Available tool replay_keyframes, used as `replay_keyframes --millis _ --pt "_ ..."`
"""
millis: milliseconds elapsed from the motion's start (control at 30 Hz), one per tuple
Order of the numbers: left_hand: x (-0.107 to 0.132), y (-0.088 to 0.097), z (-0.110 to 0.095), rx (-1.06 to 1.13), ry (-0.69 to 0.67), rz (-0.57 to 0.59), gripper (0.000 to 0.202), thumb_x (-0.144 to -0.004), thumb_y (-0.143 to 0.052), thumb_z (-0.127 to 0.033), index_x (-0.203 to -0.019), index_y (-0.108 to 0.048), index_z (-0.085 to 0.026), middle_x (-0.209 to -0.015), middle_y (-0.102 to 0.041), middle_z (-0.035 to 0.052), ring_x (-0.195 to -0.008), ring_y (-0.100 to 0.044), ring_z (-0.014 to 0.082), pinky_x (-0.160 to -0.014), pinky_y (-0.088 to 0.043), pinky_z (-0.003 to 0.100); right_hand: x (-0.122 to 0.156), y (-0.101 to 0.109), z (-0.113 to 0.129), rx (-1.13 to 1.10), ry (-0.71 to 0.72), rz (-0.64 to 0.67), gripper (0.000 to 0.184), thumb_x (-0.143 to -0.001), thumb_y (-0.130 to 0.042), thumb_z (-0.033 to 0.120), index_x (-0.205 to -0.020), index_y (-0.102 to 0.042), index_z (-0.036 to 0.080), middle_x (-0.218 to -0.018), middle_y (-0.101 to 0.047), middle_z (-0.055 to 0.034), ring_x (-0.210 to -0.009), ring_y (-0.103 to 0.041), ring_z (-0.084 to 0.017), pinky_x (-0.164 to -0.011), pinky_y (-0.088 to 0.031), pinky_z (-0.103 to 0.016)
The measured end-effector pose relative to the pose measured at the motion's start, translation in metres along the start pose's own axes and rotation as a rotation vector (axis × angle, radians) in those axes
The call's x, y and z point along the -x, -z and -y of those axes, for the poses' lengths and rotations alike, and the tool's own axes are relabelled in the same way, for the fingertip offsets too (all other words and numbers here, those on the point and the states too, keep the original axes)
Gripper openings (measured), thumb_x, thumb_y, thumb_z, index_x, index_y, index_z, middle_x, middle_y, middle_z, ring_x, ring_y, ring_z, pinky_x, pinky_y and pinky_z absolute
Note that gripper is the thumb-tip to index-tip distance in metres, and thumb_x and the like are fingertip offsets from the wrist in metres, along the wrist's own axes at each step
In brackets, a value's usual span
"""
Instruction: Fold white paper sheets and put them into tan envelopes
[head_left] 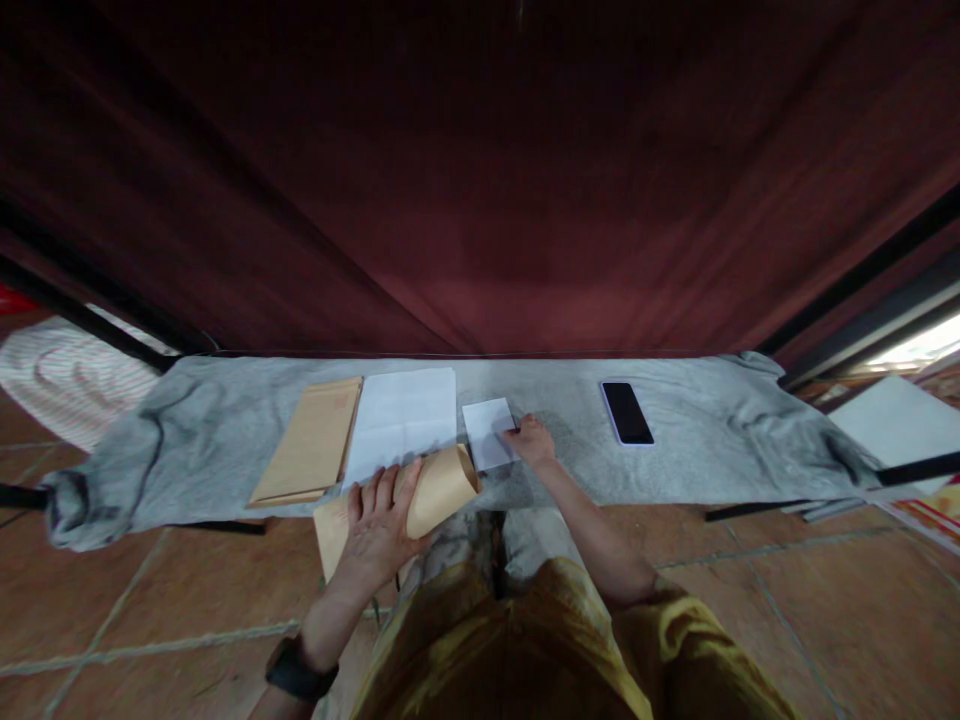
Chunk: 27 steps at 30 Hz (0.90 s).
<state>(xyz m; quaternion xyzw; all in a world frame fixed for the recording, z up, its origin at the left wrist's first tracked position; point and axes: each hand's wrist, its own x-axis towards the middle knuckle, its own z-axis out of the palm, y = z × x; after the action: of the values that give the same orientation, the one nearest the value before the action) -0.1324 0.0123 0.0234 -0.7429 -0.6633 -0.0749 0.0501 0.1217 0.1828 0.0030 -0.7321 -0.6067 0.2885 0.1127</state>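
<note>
My left hand [381, 520] is wrapped round a brown paper envelope [439, 485], holding its mouth bowed open near the table's front edge. My right hand [531, 440] pinches the right edge of a small folded white paper [487, 430] that lies on the grey cloth, just beside the envelope's open mouth. A stack of brown envelopes [311, 440] and a stack of white sheets [403, 415] lie side by side to the left.
A grey cloth [712, 420] covers the low table. A black phone [627, 412] lies face up to the right of my right hand. A dark red curtain [480, 180] hangs behind. Tiled floor lies below, with a white board [892, 415] at far right.
</note>
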Motion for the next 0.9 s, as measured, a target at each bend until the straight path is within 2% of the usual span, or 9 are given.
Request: replay_keyframes --millis 167,300,400,467,567,767,900 --pt "0.003 -0.003 0.002 -0.005 0.041 0.027 0.105 -0.073 -0.075 -0.038 -0.161 -0.021 -0.021 -0.149 -0.048 0.0207 -0.140 -0.041 0.0400 -0.118 -0.022 0.063 0.000 -0.004 0.004 -0.058 -0.032 -0.010 0.048 -0.082 -0.073 0.036 -0.122 -0.062 0.012 -0.127 -0.068 -0.0218 -0.116 -0.068 -0.033 -0.092 -0.051 -0.034" --pt "0.006 -0.004 0.003 0.008 0.052 0.023 0.107 -0.072 -0.076 -0.038 -0.161 -0.019 -0.023 -0.149 -0.047 0.0194 -0.140 -0.041 0.0396 -0.118 -0.022 0.062 -0.004 -0.006 0.001 -0.181 -0.050 -0.012 0.026 -0.079 -0.072 0.027 -0.103 -0.069 0.015 -0.115 -0.073 -0.0171 -0.114 -0.069 -0.031 -0.092 -0.051 -0.034" --pt "0.008 -0.003 0.004 0.018 0.053 0.014 0.109 -0.072 -0.076 -0.039 -0.162 -0.017 -0.022 -0.149 -0.047 0.0196 -0.140 -0.041 0.0402 -0.118 -0.023 0.062 -0.007 -0.005 -0.006 -0.337 -0.044 0.001 0.006 -0.077 -0.070 0.022 -0.081 -0.066 0.018 -0.096 -0.076 -0.0104 -0.105 -0.071 -0.027 -0.088 -0.053 -0.031" --pt "0.008 -0.003 0.004 0.025 0.057 0.012 0.108 -0.072 -0.076 -0.038 -0.161 -0.018 -0.022 -0.149 -0.047 0.0198 -0.140 -0.040 0.0405 -0.118 -0.023 0.062 -0.006 -0.004 -0.012 -0.469 -0.048 0.021 0.009 -0.077 -0.069 0.023 -0.072 -0.062 0.020 -0.080 -0.073 -0.0054 -0.091 -0.073 -0.024 -0.079 -0.056 -0.030" --pt "0.009 -0.004 0.005 0.043 0.056 0.018 0.107 -0.073 -0.075 -0.039 -0.162 -0.017 -0.023 -0.149 -0.047 0.0196 -0.141 -0.040 0.0405 -0.118 -0.023 0.062 0.000 -0.002 -0.024 -0.694 -0.072 0.048 0.017 -0.079 -0.067 0.033 -0.071 -0.059 0.021 -0.062 -0.066 -0.0002 -0.069 -0.070 -0.020 -0.064 -0.058 -0.028" --pt "0.004 -0.006 0.003 0.056 0.067 0.049 0.109 -0.072 -0.074 -0.037 -0.162 -0.014 -0.026 -0.153 -0.045 0.0190 -0.143 -0.039 0.0411 -0.118 -0.022 0.062 0.024 0.001 -0.050 -1.018 -0.144 0.095 0.026 -0.071 -0.075 0.040 -0.079 -0.060 0.021 -0.065 -0.069 -0.0002 -0.062 -0.070 -0.019 -0.062 -0.061 -0.030" --pt "-0.001 -0.006 0.004 0.083 0.048 0.052 0.111 -0.071 -0.075 -0.038 -0.163 -0.014 -0.026 -0.151 -0.046 0.0184 -0.142 -0.039 0.0400 -0.118 -0.022 0.062 0.022 0.005 -0.061 -1.113 -0.195 0.124 0.026 -0.076 -0.072 0.045 -0.081 -0.062 0.021 -0.069 -0.072 -0.0041 -0.066 -0.073 -0.021 -0.063 -0.062 -0.032"
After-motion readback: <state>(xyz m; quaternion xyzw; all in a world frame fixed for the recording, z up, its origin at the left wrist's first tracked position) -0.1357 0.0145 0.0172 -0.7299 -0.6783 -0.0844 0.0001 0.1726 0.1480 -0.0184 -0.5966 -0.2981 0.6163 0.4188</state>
